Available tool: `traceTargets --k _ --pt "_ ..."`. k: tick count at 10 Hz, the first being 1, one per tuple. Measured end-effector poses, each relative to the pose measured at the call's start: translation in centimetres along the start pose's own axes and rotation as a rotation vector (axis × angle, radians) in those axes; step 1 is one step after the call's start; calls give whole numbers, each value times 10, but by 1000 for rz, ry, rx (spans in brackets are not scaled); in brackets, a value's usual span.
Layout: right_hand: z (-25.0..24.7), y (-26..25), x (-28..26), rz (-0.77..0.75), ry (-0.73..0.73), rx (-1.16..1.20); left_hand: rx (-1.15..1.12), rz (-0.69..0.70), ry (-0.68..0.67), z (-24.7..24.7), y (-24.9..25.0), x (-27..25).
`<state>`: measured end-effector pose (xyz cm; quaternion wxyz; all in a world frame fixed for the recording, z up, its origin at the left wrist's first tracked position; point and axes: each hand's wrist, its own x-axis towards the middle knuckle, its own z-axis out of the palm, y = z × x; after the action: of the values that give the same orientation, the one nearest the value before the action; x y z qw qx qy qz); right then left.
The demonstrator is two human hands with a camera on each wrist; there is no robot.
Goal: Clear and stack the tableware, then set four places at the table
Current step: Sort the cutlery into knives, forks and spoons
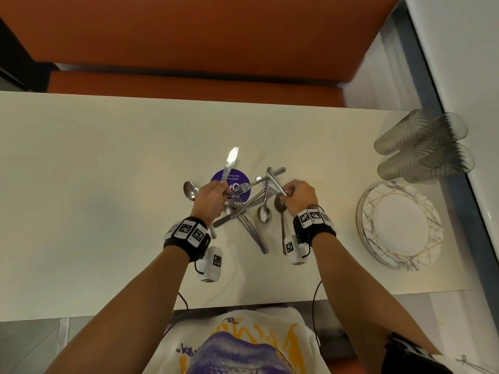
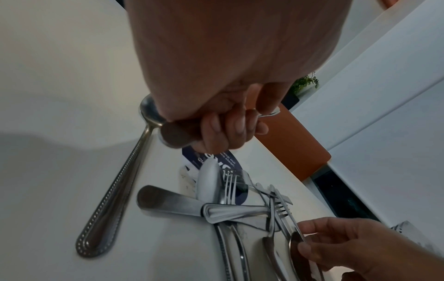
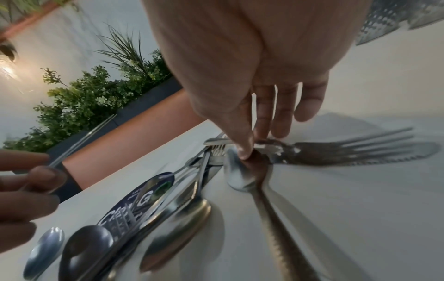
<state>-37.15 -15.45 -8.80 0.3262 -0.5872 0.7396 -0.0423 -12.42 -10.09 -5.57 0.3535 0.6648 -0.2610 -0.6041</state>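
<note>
My left hand [image 1: 220,188] [image 2: 230,129] grips a table knife [image 1: 231,160] by its handle [image 2: 173,138], blade pointing away over the table. Just right of it lies a tangled pile of forks, knives and spoons [image 1: 251,209] [image 2: 240,209] on the white table [image 1: 94,171]. My right hand [image 1: 287,191] [image 3: 252,146] pinches a fork [image 1: 272,179] [image 3: 336,150] near its neck at the pile's right side, over a spoon [image 1: 280,203] [image 3: 242,176]. The fork still rests on the pile. A beaded-handle spoon [image 1: 189,190] [image 2: 115,190] lies alone to the left.
A stack of marbled, gold-lined plates [image 1: 364,228] sits at the table's right end, with ribbed glasses [image 1: 421,149] lying on their sides behind it. A purple round sticker [image 1: 229,182] is under the cutlery. An orange bench [image 1: 189,36] runs along the far side.
</note>
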Motion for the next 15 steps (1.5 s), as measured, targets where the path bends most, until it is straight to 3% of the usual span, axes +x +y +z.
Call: traceTargets --k 2,4,5,7,8,9,11,13,15 --pt "9 -23 -14 -186 144 -148 -8 17 2 -3 -2 -2" --pt "40 -46 -29 -427 -24 -210 37 43 14 -9 -7 -2" --pt "46 -47 -28 -432 -7 -211 206 104 57 -11 -8 -1" --pt "38 -47 -27 -453 -33 -323 215 109 61 -16 -15 -3" --pt "35 -49 -23 -464 -128 -449 277 150 29 -20 -18 -2" --pt "32 -51 -21 -525 -142 -533 179 79 38 -23 -21 -4" --pt "23 -56 -22 -555 -188 -636 269 138 37 -21 -20 -9" --pt "12 -62 -21 -541 -224 -617 325 190 33 -16 -18 -10" --pt "-3 -69 -22 -562 -142 -428 374 218 -83 -2 -9 -11"
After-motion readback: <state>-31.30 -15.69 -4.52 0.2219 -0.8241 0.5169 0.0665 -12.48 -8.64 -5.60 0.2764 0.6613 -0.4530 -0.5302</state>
